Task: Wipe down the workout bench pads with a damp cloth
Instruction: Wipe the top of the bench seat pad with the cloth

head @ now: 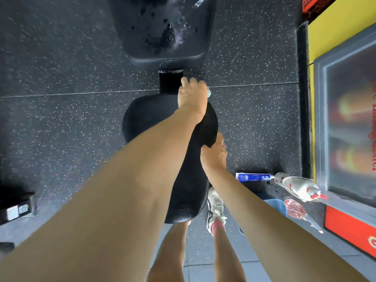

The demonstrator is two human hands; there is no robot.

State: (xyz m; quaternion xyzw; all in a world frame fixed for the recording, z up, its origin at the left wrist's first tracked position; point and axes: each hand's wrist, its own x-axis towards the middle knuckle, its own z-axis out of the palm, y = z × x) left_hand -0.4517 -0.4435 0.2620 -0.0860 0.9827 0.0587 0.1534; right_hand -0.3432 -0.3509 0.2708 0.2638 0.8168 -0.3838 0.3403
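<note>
The black seat pad (150, 117) of the bench runs from the centre down toward me. Beyond it lies the black back pad (162, 27), wet with droplets and streaks. My left hand (192, 94) reaches across to the far right corner of the seat pad. It holds a pale green cloth (209, 93), of which only a scrap shows past the fingers. My right hand (215, 154) grips the right edge of the seat pad, thumb on top and fingers round the side.
On the speckled rubber floor to the right lie a blue-and-white tube (253, 177), a white spray bottle with red marks (299, 186), a pink bottle (294, 208) and a blue container (274, 203). My shoe (216, 208) stands beside the pad. A yellow and red mat (333, 27) borders the right.
</note>
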